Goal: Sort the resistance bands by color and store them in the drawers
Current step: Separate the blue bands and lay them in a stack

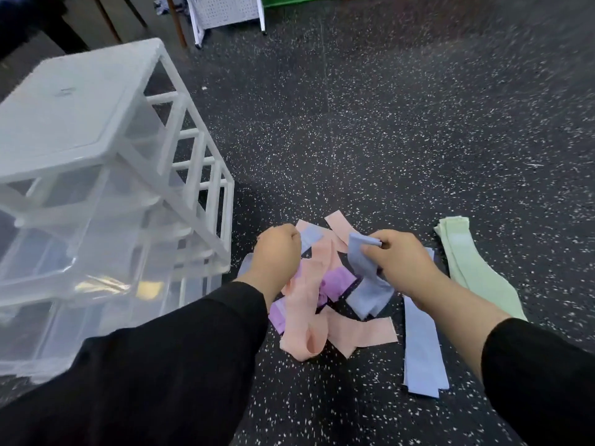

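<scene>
I was still in the sorting step, with nothing yet visible going into the clear plastic drawer unit with the white frame [106,175], which stood on the dark speckled rubber floor [402,123] toward its left edge. My right hand [402,262] had its fingers pinched on a flat blue-grey fabric resistance band [367,278], lifted above the mixed heap of peach [309,317] and purple bands [338,281] at the near middle of the floor. My left hand [277,255] was curled down into that heap; I could not tell whether it held anything. Just right lay a sorted stack of blue bands [421,355], and beyond it pale green bands [473,268]. I judged the next move was to free the held band from the tangle and lay it on the blue stack.
</scene>
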`<state>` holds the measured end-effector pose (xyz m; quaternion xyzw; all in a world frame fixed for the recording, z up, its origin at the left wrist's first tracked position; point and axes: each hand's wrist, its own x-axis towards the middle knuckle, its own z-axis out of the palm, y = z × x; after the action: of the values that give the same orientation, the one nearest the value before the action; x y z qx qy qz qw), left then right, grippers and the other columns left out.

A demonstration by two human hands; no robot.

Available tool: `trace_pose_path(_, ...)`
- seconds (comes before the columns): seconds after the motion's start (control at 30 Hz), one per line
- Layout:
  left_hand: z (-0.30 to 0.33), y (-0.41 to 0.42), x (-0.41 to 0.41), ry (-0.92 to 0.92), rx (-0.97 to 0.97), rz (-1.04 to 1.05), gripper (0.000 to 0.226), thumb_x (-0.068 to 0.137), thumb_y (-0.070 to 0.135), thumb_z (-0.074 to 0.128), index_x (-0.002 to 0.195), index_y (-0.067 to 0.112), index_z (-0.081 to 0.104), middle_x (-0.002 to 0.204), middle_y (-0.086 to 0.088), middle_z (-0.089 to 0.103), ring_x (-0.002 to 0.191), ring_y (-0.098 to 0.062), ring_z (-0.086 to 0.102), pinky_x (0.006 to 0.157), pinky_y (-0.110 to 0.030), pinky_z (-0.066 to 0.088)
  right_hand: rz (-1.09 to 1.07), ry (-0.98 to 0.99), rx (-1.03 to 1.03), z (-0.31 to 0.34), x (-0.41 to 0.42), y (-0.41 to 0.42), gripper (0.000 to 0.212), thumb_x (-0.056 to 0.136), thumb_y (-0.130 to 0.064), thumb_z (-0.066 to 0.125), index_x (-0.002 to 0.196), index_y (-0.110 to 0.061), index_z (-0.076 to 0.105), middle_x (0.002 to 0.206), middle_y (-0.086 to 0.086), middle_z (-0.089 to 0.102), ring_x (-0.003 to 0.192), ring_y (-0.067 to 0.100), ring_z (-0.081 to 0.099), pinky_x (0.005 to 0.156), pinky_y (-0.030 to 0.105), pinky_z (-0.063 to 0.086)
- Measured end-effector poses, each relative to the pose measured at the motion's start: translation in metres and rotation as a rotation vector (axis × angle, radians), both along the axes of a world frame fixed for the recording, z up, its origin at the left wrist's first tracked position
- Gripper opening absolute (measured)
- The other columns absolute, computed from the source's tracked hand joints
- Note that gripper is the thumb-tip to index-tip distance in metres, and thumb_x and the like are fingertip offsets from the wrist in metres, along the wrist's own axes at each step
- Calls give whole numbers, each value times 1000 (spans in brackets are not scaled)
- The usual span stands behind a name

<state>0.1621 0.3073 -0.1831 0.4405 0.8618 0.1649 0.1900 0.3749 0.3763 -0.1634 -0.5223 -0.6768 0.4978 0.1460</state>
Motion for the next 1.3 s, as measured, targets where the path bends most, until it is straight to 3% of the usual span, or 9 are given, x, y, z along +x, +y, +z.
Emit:
trace_pose_path(0.17,-51,40,-16,95,-126,-187,20,98,8,46,109,12,63,101,-3,62,92,-21,55,75,-21,47,-7,-26,-34,-42,0,24,16,94,-9,61,81,-16,67,65,2,50,56,17,39,43,18,31)
trace_pose_path(0.3,-87,66,-21,218,-259,-343,33,94,5,49,124,9,62,122,-12,62,112,-32,59,91,-43,50,-53,-29,-87,-70,-2,35,11,94,-8,62,87,-12,70,68,7,52,58,21,42,42,21,33)
trace_pose_path(0.53,-116,92,-29,479,-399,-677,34,94,5,52,124,19,61,146,-3,44,122,-33,50,89,-45,43,-74,2,-134,-95,-7,48,11,95,-10,62,88,-14,70,74,10,55,64,24,51,66,49,55)
trace_pose_path(0.67,-123,96,-43,482,-372,-797,27,94,5,48,114,21,58,123,3,50,107,-28,55,72,-38,36,-64,19,-172,-100,-5,49,10,96,-12,62,91,-13,69,73,9,54,61,23,52,70,55,58)
trace_pose_path(0.8,-124,101,-49,594,-292,-903,17,99,14,47,105,26,57,114,7,54,100,-24,55,70,-36,33,-77,22,-169,-104,-2,50,13,96,-13,61,85,-16,68,69,5,51,67,22,51,62,39,48)
trace_pose_path(0.87,-125,103,-49,613,-291,-894,17,99,15,47,108,26,57,115,5,57,102,-24,56,74,-35,34,-92,23,-178,-105,0,49,21,96,-15,61,77,-21,64,67,2,49,68,21,50,63,38,47)
trace_pose_path(1.0,-122,104,-45,578,-284,-780,22,95,14,54,117,17,55,111,-2,61,103,-29,58,76,-37,34,-152,73,-223,-108,3,47,18,94,-15,61,77,-18,66,73,7,54,71,24,55,80,60,58)
trace_pose_path(1.17,-107,94,-43,713,-308,-605,27,99,29,47,97,13,68,104,-6,57,100,-29,56,83,-39,39,-166,81,-229,-105,7,43,13,93,-16,60,86,-10,69,79,11,58,73,25,57,83,60,57)
trace_pose_path(1.3,-75,82,-34,322,36,-241,28,93,20,36,85,8,60,84,-8,60,83,-35,57,74,-38,31,-183,86,-206,-90,8,43,12,91,-13,59,82,-7,66,74,7,50,71,23,48,67,47,53)
